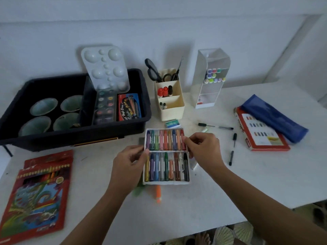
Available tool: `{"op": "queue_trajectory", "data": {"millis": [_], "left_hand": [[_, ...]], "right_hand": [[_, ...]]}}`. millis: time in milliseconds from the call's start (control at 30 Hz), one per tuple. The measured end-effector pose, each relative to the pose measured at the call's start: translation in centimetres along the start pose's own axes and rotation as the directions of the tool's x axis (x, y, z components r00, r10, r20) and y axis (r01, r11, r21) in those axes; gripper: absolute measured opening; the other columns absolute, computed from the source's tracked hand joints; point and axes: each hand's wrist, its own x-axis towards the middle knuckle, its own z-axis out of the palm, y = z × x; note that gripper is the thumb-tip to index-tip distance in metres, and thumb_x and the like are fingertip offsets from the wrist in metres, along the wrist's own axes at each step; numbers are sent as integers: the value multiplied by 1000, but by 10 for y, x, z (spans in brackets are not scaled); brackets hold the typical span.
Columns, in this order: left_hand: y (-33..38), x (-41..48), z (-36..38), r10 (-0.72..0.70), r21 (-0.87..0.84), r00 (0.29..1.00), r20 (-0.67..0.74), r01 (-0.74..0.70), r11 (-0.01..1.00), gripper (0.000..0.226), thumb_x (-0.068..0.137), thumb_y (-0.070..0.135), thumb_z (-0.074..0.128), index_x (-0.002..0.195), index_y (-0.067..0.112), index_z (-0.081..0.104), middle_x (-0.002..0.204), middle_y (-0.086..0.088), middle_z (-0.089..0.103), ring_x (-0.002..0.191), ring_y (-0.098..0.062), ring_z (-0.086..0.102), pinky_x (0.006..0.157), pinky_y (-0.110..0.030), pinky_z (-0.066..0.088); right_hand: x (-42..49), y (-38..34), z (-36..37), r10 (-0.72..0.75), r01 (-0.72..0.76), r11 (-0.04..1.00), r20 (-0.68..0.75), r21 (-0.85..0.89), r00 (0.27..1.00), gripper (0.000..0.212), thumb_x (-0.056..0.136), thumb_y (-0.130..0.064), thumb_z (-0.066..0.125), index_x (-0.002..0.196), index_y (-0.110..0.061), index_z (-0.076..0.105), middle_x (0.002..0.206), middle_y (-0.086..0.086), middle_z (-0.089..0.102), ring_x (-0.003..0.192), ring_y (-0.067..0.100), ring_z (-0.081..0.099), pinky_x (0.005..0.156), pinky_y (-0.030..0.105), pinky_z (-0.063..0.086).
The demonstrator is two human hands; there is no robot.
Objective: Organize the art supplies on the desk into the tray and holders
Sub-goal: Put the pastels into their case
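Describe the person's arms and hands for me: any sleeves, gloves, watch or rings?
Both arms are bare as far as the picture shows: no sleeve covers the left arm or the right arm. The left hand and right hand wear no gloves, and neither wrist carries a watch or bracelet. Rings are too blurred to tell.

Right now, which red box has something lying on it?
The red box on the right: a blue pouch lies across it. The pencil pack at left and the small box in the black tray carry nothing.
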Motion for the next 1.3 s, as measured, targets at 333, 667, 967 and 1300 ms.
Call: {"op": "queue_trajectory", "data": {"millis": [333,667,967,1300], "left_hand": [[67,27,131,-135,-153,991,19,137,979,14,99,24,62,108,29,72,94,6,77,78,-12,76,68,-34,64],[86,46,169,7,325,997,-77,18,946,34,100,23,61,132,13,66,121,-5,64,98,-14,60,89,-30,53],[92,44,165,90,549,996,-1,-75,833,34,100,30,57,131,18,67,120,-4,68,100,-14,56,86,-28,44],[107,61,180,215,548,973,80,-223,806,28,100,31,59,122,18,72,118,-1,64,91,-7,53,77,-20,42]], "right_hand": [[78,58,-105,26,10,967,138,-253,990,26,95,-40,63,81,-21,72,63,-7,69,49,1,62,47,15,46],[127,91,-140,-151,213,858,166,-468,974,23,99,-35,56,97,-18,71,84,-4,69,69,10,62,71,27,56],[142,119,-155,-86,192,527,173,-828,981,64,96,-59,45,148,-26,26,139,10,43,128,32,45,105,49,44],[138,119,-161,34,136,568,189,-812,981,68,96,-64,42,154,-37,18,163,10,16,148,39,21,114,65,24]]}}
